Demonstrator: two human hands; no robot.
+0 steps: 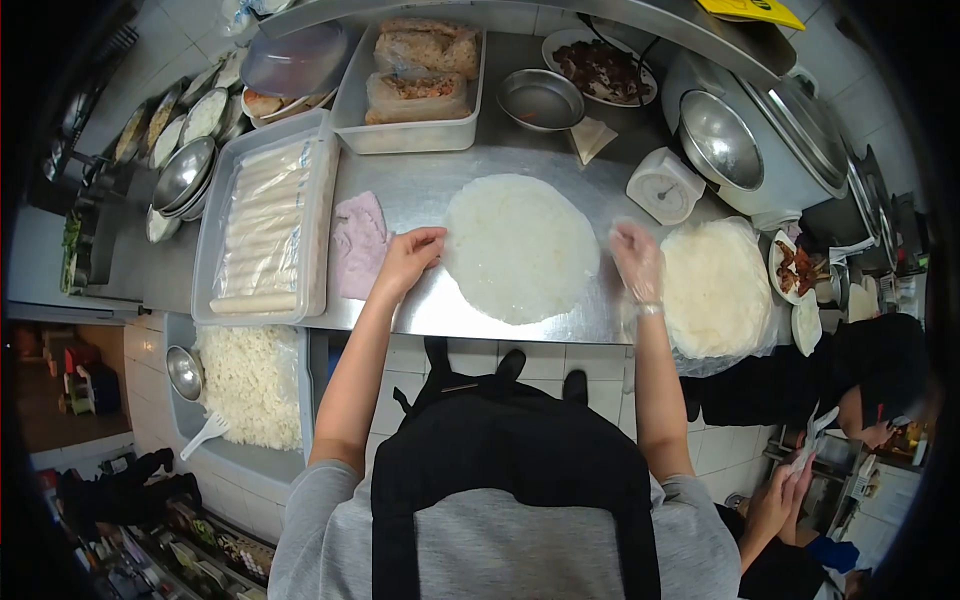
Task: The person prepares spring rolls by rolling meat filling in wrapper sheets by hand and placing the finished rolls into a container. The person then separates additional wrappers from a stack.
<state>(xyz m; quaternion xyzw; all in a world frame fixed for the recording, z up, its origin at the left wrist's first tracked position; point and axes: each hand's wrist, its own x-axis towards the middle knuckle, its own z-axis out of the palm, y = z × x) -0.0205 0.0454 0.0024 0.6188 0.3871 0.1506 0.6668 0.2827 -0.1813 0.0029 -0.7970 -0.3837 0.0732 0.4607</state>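
A round, whitish translucent sheet [521, 250] lies flat on the steel counter [400, 175]. Just left of its edge is my left hand [412, 260], bare, with its fingers bent and the fingertips close together; whether anything thin is between them is too small to tell. On the sheet's right side my right hand [636, 262], in a clear glove, has its fingers curled, and their tips are blurred. Right of that hand sits a stack of pale round sheets [712, 285] on plastic. A pink cloth [360, 245] lies beyond my left hand.
Left stands a tray of white rolls [262, 225], with a rice tub [250, 385] below it. Behind are a container of bagged filling [405, 138], a metal bowl [540, 100], a plate of dark food [602, 68] and a scale [665, 187]. Other people are at the right.
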